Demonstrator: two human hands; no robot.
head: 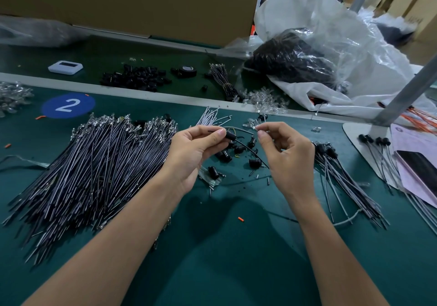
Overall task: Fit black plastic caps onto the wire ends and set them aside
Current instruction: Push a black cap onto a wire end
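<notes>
My left hand (196, 147) pinches a black plastic cap (230, 135) threaded on a thin wire (244, 130). My right hand (283, 149) pinches the wire's clear-tipped end just right of the cap, and the wire's dark tail hangs down between my hands. Loose black caps (236, 150) lie on the green mat under my hands. A big heap of bare wires (94, 163) spreads to the left. A pile of capped wires (343, 175) lies to the right.
Farther back lie more black caps (136, 78), a tape roll (188, 70), a wire bundle (222, 80), clear LEDs (264, 99) and a plastic bag of black parts (307, 57). A white stand base (364, 137) and pink papers (416, 163) sit at the right.
</notes>
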